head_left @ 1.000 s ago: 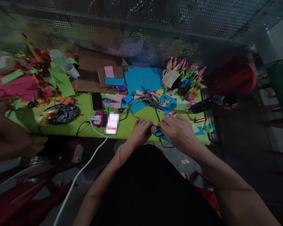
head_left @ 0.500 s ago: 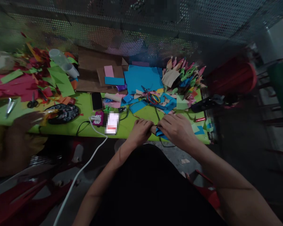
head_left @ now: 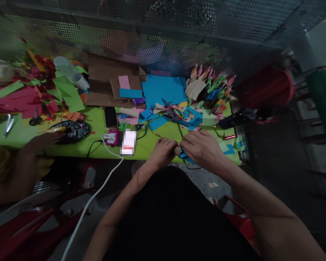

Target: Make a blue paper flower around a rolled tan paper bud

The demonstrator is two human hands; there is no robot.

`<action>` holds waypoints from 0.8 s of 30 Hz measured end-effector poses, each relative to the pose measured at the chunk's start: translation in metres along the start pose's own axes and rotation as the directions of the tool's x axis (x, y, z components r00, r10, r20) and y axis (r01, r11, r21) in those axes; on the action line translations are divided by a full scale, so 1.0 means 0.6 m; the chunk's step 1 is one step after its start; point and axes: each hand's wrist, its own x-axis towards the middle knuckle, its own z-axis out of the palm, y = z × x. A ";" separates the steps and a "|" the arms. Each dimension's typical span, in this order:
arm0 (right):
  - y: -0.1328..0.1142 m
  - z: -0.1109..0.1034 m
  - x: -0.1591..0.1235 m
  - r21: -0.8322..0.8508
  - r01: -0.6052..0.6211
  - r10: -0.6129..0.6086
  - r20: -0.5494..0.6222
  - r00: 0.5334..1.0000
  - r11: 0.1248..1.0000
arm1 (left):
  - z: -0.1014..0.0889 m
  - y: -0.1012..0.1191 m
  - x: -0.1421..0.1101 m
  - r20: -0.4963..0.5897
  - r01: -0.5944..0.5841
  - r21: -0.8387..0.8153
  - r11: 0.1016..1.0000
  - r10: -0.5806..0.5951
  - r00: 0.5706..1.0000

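Note:
My right hand (head_left: 203,146) is closed on a piece of blue paper (head_left: 183,155), which looks folded or rolled and is mostly covered by the fingers. Beside it my left hand (head_left: 164,152) is closed too, its fingertips meeting the left end of the same piece. Both hands are at the front edge of the lime-green table (head_left: 149,145). Just beyond them lie blue paper scraps (head_left: 159,123) and a bundle of coloured-handled tools (head_left: 176,113). A lit phone (head_left: 128,141) rests to the left of my left hand.
At the left a co-worker's hand (head_left: 47,139) reaches to a dark patterned oval item (head_left: 76,131). Folded paper pieces (head_left: 212,85) are heaped at the back right. A white cable (head_left: 97,192) runs from the pink socket block (head_left: 112,137) off the table. Scissors (head_left: 35,119) lie far left.
My hands stay almost in place around the blue paper. The co-worker's hand at the left has shifted slightly over the dark oval item. The view has moved very little.

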 end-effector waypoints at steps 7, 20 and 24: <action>0.002 0.002 0.003 -0.015 0.052 -0.052 0.026 0.998 0.999 | 0.005 -0.004 0.000 0.010 0.008 -0.045 0.999 -0.007 1.000; 0.007 0.005 0.009 0.026 0.149 -0.150 0.018 0.989 0.988 | 0.002 -0.001 -0.003 0.026 0.008 -0.100 0.995 -0.006 1.000; 0.014 0.000 0.009 0.064 0.087 -0.091 0.056 0.994 0.994 | 0.008 -0.006 -0.002 0.007 0.007 -0.161 0.987 -0.006 1.000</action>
